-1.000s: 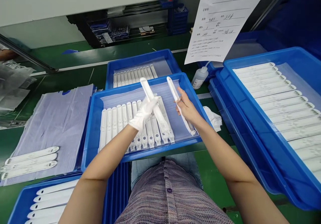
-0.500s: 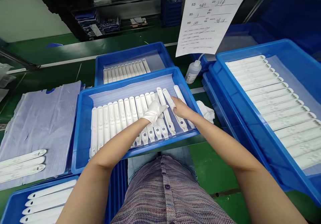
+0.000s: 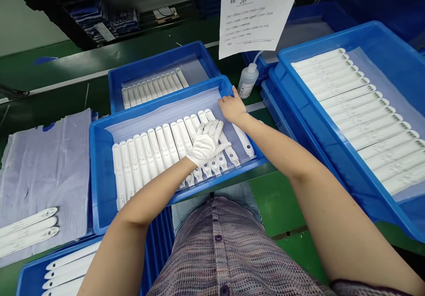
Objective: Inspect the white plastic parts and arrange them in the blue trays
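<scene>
Lying side by side, the strips [image 3: 165, 148] are filling the tray [image 3: 99, 190] from 9 o'clock toward 3, a lone strip [image 3: 243, 140] lying apart at 3. The left hand [image 3: 206, 142] is resting on the row, fingers spread; the right hand [image 3: 232, 107] is meeting the 1 o'clock corner, its grip unclear. Aligning seems in hand, the next move calling for light, even pressure.

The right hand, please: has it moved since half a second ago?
Yes. Judged against the bottle, the right hand has moved forward, closer to it, to the far right corner of the blue tray below it.
</scene>
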The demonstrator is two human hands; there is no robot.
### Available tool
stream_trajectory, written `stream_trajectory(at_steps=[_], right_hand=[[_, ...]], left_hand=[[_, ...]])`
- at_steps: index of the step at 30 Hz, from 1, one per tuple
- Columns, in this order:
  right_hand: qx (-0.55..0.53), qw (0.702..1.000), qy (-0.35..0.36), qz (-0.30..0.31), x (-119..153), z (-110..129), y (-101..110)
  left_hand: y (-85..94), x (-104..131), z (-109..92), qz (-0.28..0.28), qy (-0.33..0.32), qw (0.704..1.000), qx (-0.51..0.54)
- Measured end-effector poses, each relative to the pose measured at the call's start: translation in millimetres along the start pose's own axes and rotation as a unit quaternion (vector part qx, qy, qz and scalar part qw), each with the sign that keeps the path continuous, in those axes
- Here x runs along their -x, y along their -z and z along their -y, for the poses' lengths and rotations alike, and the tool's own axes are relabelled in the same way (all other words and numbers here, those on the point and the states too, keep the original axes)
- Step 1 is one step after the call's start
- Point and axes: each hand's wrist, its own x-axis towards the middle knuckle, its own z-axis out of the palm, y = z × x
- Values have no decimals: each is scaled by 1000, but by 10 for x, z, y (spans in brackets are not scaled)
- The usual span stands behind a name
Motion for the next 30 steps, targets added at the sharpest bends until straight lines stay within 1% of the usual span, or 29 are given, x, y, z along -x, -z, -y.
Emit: stream_trajectory(at_steps=[2,4,7,9,11,13,15,16,17,18,19,21,22,23,25,27,28,29,30], right_hand=[[22,1000,11,-1,-147,-22,-73],[28,999,14,-11,-245,-42,-156],[41,998,22,-40,-337,-114,-270],[36,997,38,-61,-392,-190,-336],[24,995,60,-78,-446,-262,-385],[28,994,67,-81,-497,-303,-404],[50,995,60,-66,-542,-301,-373],[62,995,56,-51,-562,-285,-335],[72,995,55,-33,-579,-261,-281],[78,995,56,-16,-592,-230,-214],[79,995,56,-3,-600,-193,-134],[67,996,54,-3,-593,-108,49],[50,997,56,-17,-575,-65,146],[25,997,61,-35,-545,-24,239],[-51,993,87,-68,-445,34,400],[-159,976,103,-108,-282,50,492],[-220,962,99,-128,-175,45,503],[-287,943,86,-145,-53,38,491],[-355,921,72,-144,77,35,458]], left_hand=[[-74,23,30,29,0,999,-34],[-114,44,111,56,-4,998,-29],[-123,48,229,58,-14,998,8],[-116,21,253,35,-4,998,48],[-107,-31,230,-17,6,996,90],[-94,-102,181,-73,-3,989,132],[-81,-180,125,-104,-14,975,195],[-75,-220,96,-111,-7,964,241],[-70,-260,65,-115,13,948,297],[-67,-300,31,-118,45,925,360],[-65,-340,-7,-122,84,893,424],[-72,-415,-103,-136,157,811,547],[-78,-449,-158,-137,176,766,602],[-85,-478,-216,-130,183,723,654],[-81,-516,-318,-94,176,637,745],[-17,-524,-361,-65,171,560,808],[51,-515,-349,-67,173,530,827],[146,-498,-312,-81,175,507,840],[268,-470,-253,-104,177,489,848]])
